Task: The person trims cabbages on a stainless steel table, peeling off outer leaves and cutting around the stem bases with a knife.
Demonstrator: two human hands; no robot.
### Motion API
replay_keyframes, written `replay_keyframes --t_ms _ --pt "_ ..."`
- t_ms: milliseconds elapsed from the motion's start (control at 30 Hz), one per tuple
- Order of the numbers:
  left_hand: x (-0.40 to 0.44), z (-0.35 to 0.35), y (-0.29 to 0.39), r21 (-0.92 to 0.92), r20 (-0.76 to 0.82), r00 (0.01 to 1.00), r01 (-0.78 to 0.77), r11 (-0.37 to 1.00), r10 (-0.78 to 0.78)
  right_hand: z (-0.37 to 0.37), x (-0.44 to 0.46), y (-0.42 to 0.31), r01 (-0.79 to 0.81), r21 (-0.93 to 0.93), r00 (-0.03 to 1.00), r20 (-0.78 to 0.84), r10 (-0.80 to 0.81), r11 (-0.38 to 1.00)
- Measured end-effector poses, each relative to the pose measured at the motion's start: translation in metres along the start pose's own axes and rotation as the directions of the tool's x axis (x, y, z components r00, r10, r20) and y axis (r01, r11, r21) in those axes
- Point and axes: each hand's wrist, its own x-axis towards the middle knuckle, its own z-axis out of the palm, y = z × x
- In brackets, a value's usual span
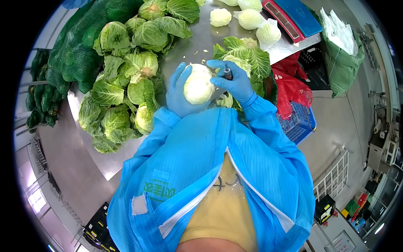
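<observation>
Both of my hands wear blue gloves. My left hand [178,92] is wrapped round the left side of a pale, peeled cabbage [199,86], close to my chest above the metal table. In my right hand [238,82], the fingers close round a dark-handled knife [228,74]; its blade cannot be made out. The right fingertips are at the cabbage's right side. Just beyond the right hand lie loose green cabbage leaves [258,63]. To the left, untrimmed green cabbages [140,65] are heaped on the table.
Several cabbages in white foam nets [268,33] and a bare pale cabbage [220,17] stand at the back. A red and blue scale [294,19] is beside them. Green mesh sacks [84,42] rise at left. A blue crate [298,122] and red bag [289,88] are at right.
</observation>
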Motion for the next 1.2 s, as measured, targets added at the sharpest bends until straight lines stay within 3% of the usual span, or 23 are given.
replay_keyframes --t_ms 33,100,233,300,533,633,700,767,833,867,900,933,967,1033,1067,1133,1200 --pt "0.001 0.000 0.002 -0.001 -0.023 1.000 -0.022 1.000 0.022 0.000 -0.001 -0.004 0.001 0.004 1.000 -0.008 -0.001 1.000" --pt "0.002 0.000 0.003 -0.004 -0.015 1.000 -0.019 1.000 0.018 0.000 -0.002 -0.013 0.233 -0.428 0.972 0.089 -0.216 0.873" --pt "0.002 0.000 0.000 0.010 -0.015 1.000 -0.027 1.000 0.027 -0.005 -0.002 -0.012 0.215 -0.561 0.977 0.131 -0.170 0.800" --pt "0.003 -0.001 0.000 0.028 -0.004 1.000 -0.020 0.999 0.021 -0.005 0.000 -0.013 0.275 -0.640 0.960 0.146 -0.238 0.718" --pt "-0.004 -0.001 -0.008 0.097 0.044 0.998 -0.050 0.994 0.046 -0.016 0.012 -0.013 0.284 -0.599 0.939 0.332 -0.090 0.749" --pt "-0.001 -0.007 0.001 0.009 0.078 0.996 0.029 1.000 -0.030 -0.012 0.009 0.004 0.172 -0.486 0.968 0.243 -0.057 0.857" --pt "0.001 -0.007 0.005 0.012 0.058 0.998 0.027 1.000 -0.028 -0.007 0.012 0.013 0.254 -0.408 0.967 0.114 -0.228 0.877" --pt "-0.001 -0.006 -0.001 0.023 0.041 0.999 0.021 1.000 -0.022 0.002 0.008 0.005 0.235 -0.304 0.972 0.056 -0.229 0.923" --pt "-0.002 0.000 -0.012 -0.176 -0.039 0.999 -0.015 0.984 0.008 0.003 0.004 -0.005 0.217 -0.200 0.975 -0.012 -0.224 0.955" --pt "-0.004 0.002 -0.015 -0.177 -0.039 0.999 -0.016 0.984 0.010 -0.001 0.002 -0.008 0.094 -0.102 0.991 -0.085 -0.103 0.990" --pt "-0.001 0.002 -0.010 -0.336 -0.033 0.998 0.044 0.941 -0.059 -0.004 0.002 -0.010 -0.026 0.006 0.989 -0.143 0.027 1.000" --pt "0.000 0.002 -0.008 -0.484 -0.016 0.992 0.103 0.869 -0.126 -0.005 0.003 -0.005 0.006 -0.010 0.973 -0.229 -0.008 1.000" --pt "0.000 0.003 -0.007 -0.483 -0.016 0.992 0.103 0.870 -0.127 -0.007 0.001 -0.003 0.006 -0.008 0.974 -0.228 -0.008 1.000" --pt "0.000 0.005 -0.006 -0.743 0.082 0.959 0.239 0.626 -0.270 -0.012 -0.002 -0.002 -0.043 -0.029 0.981 -0.192 0.037 0.999" --pt "0.000 0.006 -0.009 -0.743 0.084 0.960 0.240 0.626 -0.268 -0.011 -0.003 -0.001 -0.043 -0.028 0.980 -0.194 0.036 0.999" --pt "0.000 0.009 -0.016 -0.832 0.143 0.943 0.279 0.479 -0.301 -0.007 -0.005 0.002 0.073 -0.105 0.988 -0.126 -0.086 0.992" --pt "-0.001 0.011 -0.017 -0.856 0.178 0.934 0.302 0.419 -0.310 -0.005 -0.006 0.000 0.076 -0.149 0.992 -0.092 -0.091 0.986"
